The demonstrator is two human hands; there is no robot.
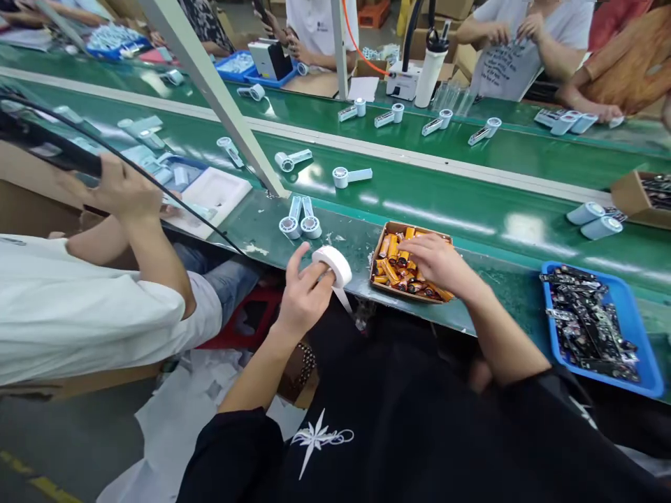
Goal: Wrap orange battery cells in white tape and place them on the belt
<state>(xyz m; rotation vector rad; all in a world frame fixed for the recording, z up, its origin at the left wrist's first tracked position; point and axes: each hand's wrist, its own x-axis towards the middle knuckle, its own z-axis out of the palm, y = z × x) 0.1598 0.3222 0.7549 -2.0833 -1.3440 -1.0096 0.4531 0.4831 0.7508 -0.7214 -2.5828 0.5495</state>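
Observation:
My left hand [307, 297] holds a roll of white tape [340, 267], with fingers through its core and the index finger raised. A loose strip of tape hangs down beside the bench edge. My right hand [437, 260] reaches over a cardboard box [412, 296] of orange cylindrical batteries [391, 271]; its fingertips are down among them, and whether they grip one is hidden. Two light blue handheld fans [290, 225] lie side by side on the bench ledge, just beyond my left hand.
A blue tray [650, 370] of dark parts sits at the right. The green conveyor [445, 202] carries several fans. A slanted metal post [225, 105] rises at the ledge. A co-worker's arm [157, 244] is at the left, near a black cable.

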